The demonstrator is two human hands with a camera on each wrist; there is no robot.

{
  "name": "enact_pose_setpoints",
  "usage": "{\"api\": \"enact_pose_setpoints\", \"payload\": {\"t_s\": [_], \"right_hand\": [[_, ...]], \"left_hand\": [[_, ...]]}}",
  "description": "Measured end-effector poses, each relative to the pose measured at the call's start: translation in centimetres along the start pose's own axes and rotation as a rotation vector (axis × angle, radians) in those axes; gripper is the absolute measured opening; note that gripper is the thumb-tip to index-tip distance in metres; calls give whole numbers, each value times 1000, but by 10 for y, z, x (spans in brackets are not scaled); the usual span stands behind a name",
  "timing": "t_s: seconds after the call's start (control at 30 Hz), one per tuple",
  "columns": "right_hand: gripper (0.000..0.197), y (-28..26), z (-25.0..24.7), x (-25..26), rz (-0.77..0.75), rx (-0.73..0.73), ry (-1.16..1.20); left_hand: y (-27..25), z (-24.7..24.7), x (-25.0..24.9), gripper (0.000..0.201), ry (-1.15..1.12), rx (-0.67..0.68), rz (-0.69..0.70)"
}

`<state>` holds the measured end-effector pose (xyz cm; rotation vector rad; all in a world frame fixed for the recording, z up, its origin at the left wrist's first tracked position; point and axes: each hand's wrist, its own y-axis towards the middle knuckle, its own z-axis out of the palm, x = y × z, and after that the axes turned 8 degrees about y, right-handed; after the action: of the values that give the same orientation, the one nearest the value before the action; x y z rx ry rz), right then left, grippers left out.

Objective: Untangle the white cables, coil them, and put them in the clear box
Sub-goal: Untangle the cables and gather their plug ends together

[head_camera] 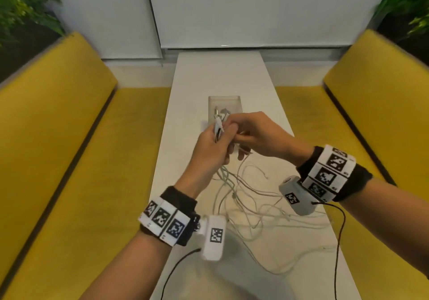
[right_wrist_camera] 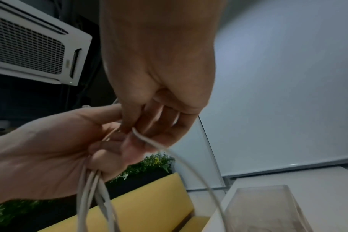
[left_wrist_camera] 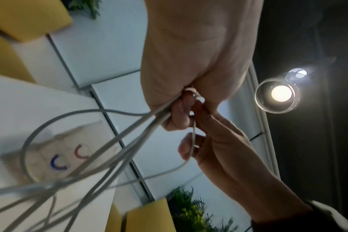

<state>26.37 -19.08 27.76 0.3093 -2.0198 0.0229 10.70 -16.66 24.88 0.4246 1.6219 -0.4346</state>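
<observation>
My left hand [head_camera: 214, 145] is raised above the table and grips a bunch of white cables [head_camera: 246, 197] near their plug ends [head_camera: 218, 128]. The strands hang from that fist [left_wrist_camera: 179, 113] down into a loose tangle on the tabletop. My right hand [head_camera: 250, 135] meets the left from the right and pinches one cable [right_wrist_camera: 147, 141] at the bunch. That strand curves away and down. The clear box [head_camera: 224, 108] stands just behind both hands, partly hidden by them, with what looks like cable inside.
The narrow white table [head_camera: 218, 72] runs away from me between two yellow benches [head_camera: 69, 137] [head_camera: 362, 114]. Black wires [head_camera: 341, 241] hang from both wrist cameras. Plants [head_camera: 25, 9] stand behind the bench backs.
</observation>
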Motion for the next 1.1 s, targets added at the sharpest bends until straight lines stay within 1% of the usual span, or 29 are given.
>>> {"api": "enact_pose_setpoints", "payload": {"t_s": [0.13,0.23,0.27,0.37,0.4,0.47,0.53,0.6,0.67,0.7,0.77,0.83,0.9,0.97,1.0,1.03,1.1], "right_hand": [[10,-4,8,-4,26,-99,49],[10,-9,19,-9,37,-172,109],[13,-10,21,-11,40,-185,124],[33,-11,21,-21,60,-155,171],[36,-12,22,-25,62,-126,180],[31,-15,29,-34,54,-81,204],[30,-19,41,-46,32,-78,191],[35,-27,52,-67,59,-85,127],[38,-42,56,-94,126,-72,20],[37,-51,55,-108,152,-64,-32],[39,-67,47,-127,200,-53,-110],[48,-73,32,-134,257,-57,-176],[58,-77,12,-140,327,-103,-183],[61,-91,-11,-157,436,-139,-205],[58,-99,-21,-166,500,-136,-213],[49,-106,-31,-177,559,-113,-215],[16,-110,-43,-186,649,-70,-183]], "left_hand": [[-3,16,7,27,6,-159,-4],[-6,24,12,30,-15,-239,40],[-5,25,13,31,-26,-264,49],[-1,22,16,36,-78,-325,40],[2,20,17,38,-79,-339,35],[6,17,16,43,-73,-370,43],[9,15,8,45,-142,-397,95],[12,6,-7,46,-287,-413,143],[13,-12,-26,47,-444,-401,182],[13,-22,-35,47,-488,-390,210],[13,-38,-46,47,-504,-352,262],[10,-46,-47,47,-481,-335,274],[9,-53,-48,47,-456,-336,289],[7,-67,-55,48,-480,-345,325],[6,-75,-59,48,-492,-335,343],[5,-80,-63,48,-493,-317,354],[6,-79,-63,48,-456,-256,333]]}}
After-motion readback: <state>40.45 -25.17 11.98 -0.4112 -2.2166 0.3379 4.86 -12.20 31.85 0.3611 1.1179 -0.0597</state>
